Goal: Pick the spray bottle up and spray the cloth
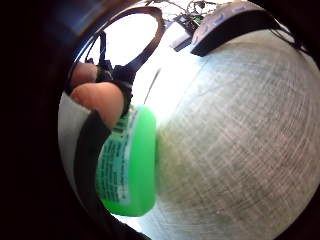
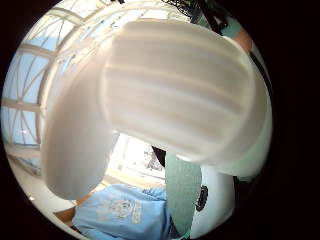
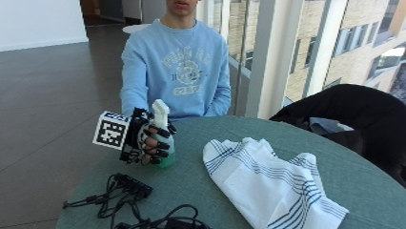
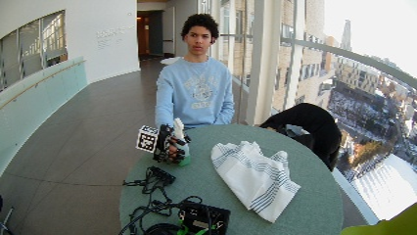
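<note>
A spray bottle (image 3: 161,125) with a white head and green body stands upright on the round green table (image 3: 209,191). My gloved right hand (image 3: 149,140) grips it around the body, fingers curled round it. The bottle's white head (image 2: 170,90) fills the thumb side palm view, and its green base (image 1: 131,165) with a label shows in the little finger side view, resting on the tabletop. A white cloth with dark stripes (image 3: 269,181) lies crumpled on the table to the right of the bottle, apart from it.
Black cables and a small black box (image 3: 130,188) lie on the table in front of the hand. A black electronic unit (image 4: 202,218) sits at the near table edge. A dark jacket (image 3: 346,112) hangs over a chair behind the cloth.
</note>
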Motion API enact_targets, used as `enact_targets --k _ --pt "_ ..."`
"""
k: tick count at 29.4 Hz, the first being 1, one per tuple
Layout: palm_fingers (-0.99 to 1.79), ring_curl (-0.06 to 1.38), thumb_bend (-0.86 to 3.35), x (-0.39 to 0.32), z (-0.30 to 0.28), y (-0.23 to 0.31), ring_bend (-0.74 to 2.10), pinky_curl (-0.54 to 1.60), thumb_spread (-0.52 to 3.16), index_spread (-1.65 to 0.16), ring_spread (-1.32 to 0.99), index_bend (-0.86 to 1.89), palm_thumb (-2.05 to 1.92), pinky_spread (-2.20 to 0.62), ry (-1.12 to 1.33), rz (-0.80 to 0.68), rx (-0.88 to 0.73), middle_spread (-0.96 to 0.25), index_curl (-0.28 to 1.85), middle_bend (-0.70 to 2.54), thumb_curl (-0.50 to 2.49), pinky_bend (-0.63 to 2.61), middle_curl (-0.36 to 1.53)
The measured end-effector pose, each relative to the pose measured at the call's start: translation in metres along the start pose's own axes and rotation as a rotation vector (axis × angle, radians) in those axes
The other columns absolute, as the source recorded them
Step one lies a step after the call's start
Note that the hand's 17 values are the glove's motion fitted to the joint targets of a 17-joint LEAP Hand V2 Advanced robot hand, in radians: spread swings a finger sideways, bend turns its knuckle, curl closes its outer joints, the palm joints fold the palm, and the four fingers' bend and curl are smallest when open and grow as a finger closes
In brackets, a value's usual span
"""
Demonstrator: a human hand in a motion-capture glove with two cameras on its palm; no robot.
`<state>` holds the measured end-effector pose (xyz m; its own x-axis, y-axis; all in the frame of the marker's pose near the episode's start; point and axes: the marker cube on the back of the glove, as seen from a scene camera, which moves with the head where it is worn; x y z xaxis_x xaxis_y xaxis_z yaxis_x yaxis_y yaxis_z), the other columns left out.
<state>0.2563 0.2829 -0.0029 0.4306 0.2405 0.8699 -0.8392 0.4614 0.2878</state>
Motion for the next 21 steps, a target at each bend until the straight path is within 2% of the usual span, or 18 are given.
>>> enact_targets --k 10,21 --pt "1.08 0.37 -0.01 -0.065 0.005 -0.037 0.46 0.34 0.77 -0.31 -0.07 0.14 1.03 0.15 0.142 0.015 -0.078 -0.08 0.33 0.18 0.52 0.25 0.39" --pt "1.10 0.39 -0.03 -0.101 0.041 -0.076 0.51 0.36 0.69 -0.28 -0.05 0.15 1.02 0.13 0.338 0.018 -0.237 -0.07 0.36 0.16 0.56 0.27 0.38"
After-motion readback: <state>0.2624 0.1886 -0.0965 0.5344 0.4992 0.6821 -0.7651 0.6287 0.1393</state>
